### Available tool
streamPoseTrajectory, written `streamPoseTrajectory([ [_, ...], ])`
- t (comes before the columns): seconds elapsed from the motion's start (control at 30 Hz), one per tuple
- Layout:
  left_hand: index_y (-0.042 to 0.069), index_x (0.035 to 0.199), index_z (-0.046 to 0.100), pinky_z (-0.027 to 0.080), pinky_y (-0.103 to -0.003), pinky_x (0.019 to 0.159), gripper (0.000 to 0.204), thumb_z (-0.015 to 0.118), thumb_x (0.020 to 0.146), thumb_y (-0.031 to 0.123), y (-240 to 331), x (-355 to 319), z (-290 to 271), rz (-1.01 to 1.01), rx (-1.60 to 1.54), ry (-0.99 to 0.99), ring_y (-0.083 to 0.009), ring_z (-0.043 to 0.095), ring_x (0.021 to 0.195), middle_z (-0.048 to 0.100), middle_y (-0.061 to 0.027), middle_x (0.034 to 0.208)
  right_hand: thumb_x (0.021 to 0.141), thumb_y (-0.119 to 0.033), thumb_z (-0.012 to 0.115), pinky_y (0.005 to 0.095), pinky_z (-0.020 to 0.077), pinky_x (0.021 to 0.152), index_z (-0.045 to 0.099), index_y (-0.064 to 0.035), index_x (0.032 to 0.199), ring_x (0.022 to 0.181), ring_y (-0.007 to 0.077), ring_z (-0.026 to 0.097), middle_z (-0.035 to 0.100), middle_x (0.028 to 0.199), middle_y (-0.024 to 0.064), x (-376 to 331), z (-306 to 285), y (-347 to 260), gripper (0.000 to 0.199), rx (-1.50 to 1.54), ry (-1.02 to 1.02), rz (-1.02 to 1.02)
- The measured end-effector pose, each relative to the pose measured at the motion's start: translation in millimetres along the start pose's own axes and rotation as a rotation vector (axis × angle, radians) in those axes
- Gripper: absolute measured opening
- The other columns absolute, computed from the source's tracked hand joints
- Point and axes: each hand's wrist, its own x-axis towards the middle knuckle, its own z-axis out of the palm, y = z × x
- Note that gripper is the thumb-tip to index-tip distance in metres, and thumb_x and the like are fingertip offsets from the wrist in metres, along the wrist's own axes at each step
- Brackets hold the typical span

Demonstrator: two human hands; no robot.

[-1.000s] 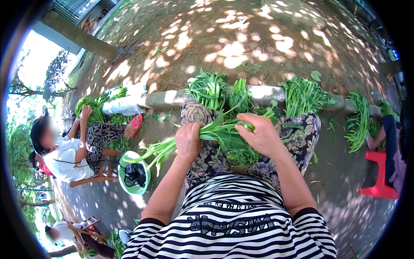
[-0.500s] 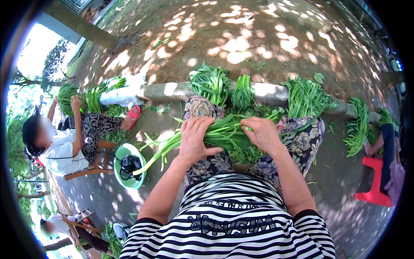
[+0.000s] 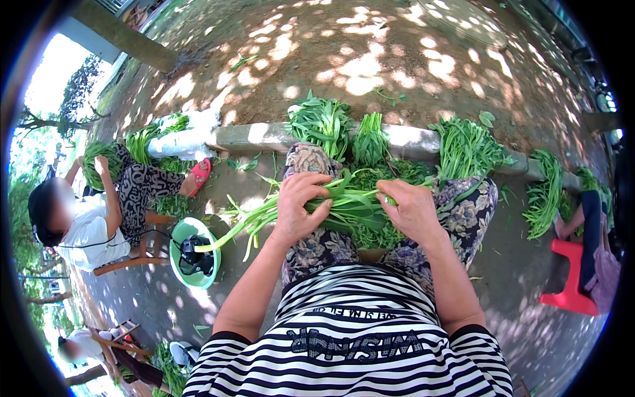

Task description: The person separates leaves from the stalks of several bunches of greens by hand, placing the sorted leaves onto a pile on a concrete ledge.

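Head view: left grip (image 3: 299,206) and right grip (image 3: 411,208) hold green stems (image 3: 354,200).

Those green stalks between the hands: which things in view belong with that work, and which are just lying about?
Belong:
- left hand and right hand, gripping stalks
- green stalks
- probably loose greens between the knees

Seemingly lying about:
- pale-green basin, dark object inside
- stray leaf on soil
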Motion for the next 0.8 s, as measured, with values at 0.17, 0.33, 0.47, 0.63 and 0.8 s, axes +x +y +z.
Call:
streamPoseTrajectory([
  [0.17,0.004,0.078,0.060,0.035,-0.040,0.091,0.011,0.062,0.069,0.009,-1.3,-0.7,-1.3,0.010,0.023,-0.007,-0.0262,0.054,0.102,0.064,-0.0073,0.101,0.077,-0.014,0.062,0.0368,0.0463,0.054,0.059,-0.0071,0.096,0.064,0.0275,0.060,0.062,0.080,0.0062,5.2,-1.8,-2.0,0.020,0.003,0.016,-0.009],
  [0.33,0.003,0.078,0.063,0.035,-0.037,0.090,0.008,0.061,0.073,0.010,-8.2,-5.1,0.6,-0.106,-0.087,0.073,-0.0247,0.057,0.095,0.065,-0.0068,0.096,0.078,-0.014,0.061,0.0370,0.0459,0.054,0.059,-0.0067,0.093,0.063,0.0281,0.059,0.061,0.079,0.0071,2.1,-3.8,-12.6,0.017,0.057,-0.040,-0.031],
  [0.47,0.003,0.089,0.063,0.038,-0.036,0.088,0.014,0.059,0.076,0.007,-18.7,-10.6,4.8,-0.248,-0.204,0.141,-0.0259,0.058,0.089,0.064,-0.0103,0.096,0.077,-0.013,0.061,0.0372,0.0457,0.054,0.058,-0.0070,0.092,0.063,0.0283,0.059,0.061,0.077,0.0075,-1.1,-4.2,-15.5,0.016,0.042,-0.084,-0.019],
  [0.63,0.003,0.105,0.056,0.038,-0.036,0.092,0.030,0.059,0.076,0.000,-17.1,-4.3,8.2,-0.206,-0.330,0.202,-0.0263,0.055,0.100,0.054,-0.0139,0.117,0.077,-0.012,0.061,0.0376,0.0453,0.053,0.058,-0.0072,0.092,0.063,0.0286,0.059,0.060,0.075,0.0075,6.3,-5.6,-8.7,0.016,0.048,-0.011,-0.027],
  [0.8,0.002,0.112,0.053,0.037,-0.036,0.096,0.037,0.060,0.075,0.000,-13.3,-0.2,5.8,-0.226,-0.530,0.144,-0.0263,0.050,0.110,0.046,-0.0152,0.128,0.076,-0.010,0.060,0.0380,0.0450,0.054,0.058,-0.0070,0.092,0.064,0.0287,0.059,0.061,0.077,0.0075,23.0,-13.4,-5.6,0.017,0.012,0.025,-0.032],
])
